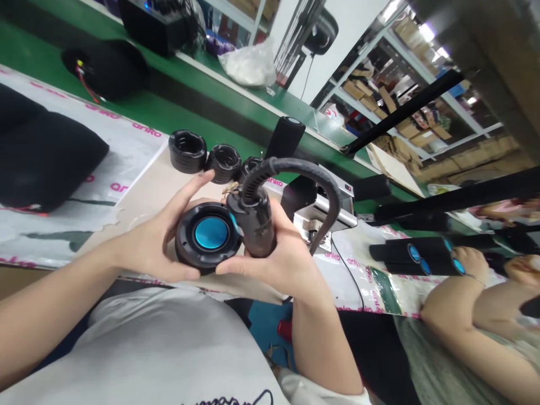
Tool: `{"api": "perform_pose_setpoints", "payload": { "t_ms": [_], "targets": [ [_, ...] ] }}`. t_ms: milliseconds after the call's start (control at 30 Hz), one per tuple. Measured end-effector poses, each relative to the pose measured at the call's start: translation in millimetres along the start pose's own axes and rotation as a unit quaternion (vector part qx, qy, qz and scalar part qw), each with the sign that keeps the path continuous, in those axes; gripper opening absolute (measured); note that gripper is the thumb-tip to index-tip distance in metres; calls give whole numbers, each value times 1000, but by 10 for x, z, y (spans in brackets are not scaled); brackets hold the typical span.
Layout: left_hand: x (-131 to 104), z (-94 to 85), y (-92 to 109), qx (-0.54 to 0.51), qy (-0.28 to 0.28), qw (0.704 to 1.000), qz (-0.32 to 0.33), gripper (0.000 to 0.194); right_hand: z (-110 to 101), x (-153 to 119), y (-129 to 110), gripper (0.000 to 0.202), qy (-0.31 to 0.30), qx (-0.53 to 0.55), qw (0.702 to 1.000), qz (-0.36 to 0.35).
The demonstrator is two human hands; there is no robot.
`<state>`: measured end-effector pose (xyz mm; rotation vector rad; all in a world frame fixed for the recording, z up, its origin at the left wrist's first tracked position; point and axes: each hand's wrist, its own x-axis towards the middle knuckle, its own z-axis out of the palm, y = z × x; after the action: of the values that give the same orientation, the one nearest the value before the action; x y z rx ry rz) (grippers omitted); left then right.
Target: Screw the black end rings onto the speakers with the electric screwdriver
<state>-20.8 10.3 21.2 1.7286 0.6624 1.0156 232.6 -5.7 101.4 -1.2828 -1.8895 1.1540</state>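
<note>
Head view, bench: the green bench (177,112) slants across in front of you, with a printed sheet (116,154) along its near side and a pale board (143,197) under your hands.
Black cloth: a dark spread (46,152) of it, off to your left on the sheet.
Co-worker: over on your right, a hand (470,263) is at the blue-ended tubes (392,252).
Machine: silver-sided (343,211), just beyond your right hand.
Hose: thick and black (304,164), it arches over to a dark head (257,225) that covers part of your right hand.
Left hand: here's your left hand (162,239), curved into a wide C, palm and thumb hugging the puck (206,253), index finger reaching past it.
Right hand: your right hand (291,259) has its thumb tip at the puck's near rim; its fingers are hidden, so whether it grips the head too, I can't tell.
Rings: three in a row beyond the puck, the leftmost ring (188,164) hollow, none seen joined to the puck.
Puck: up in your hands above the board, face upward, right beside the head.
Blue disc: centred in the puck's face (211,232), so that fit looks done; with the puck in hand and the rings apart, you seem partway through, and any joining looks undone.
</note>
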Motion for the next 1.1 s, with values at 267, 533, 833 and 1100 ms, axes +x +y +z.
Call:
{"api": "perform_pose_setpoints", "payload": {
  "t_ms": [267, 533, 833, 1100],
  "targets": [
    [-50, 132, 91, -42, 47, 998, -3, 131, -69, 31, -26, 91, -21, -57, 998, -1],
    [-47, 285, 145, 15, 133, 990, -43, 78, -62, 32, -9, 89, -22, -54, 998, 22],
    [-187, 346, 112, 75, 123, 990, -7, 83, -139, -200, 10, 52, 128, 166, 976, 59],
    [-219, 189, 167, 181, 64, 981, -15, 88, -633, -790, 105, 42, 483, 254, 828, -132]
  ]
}}
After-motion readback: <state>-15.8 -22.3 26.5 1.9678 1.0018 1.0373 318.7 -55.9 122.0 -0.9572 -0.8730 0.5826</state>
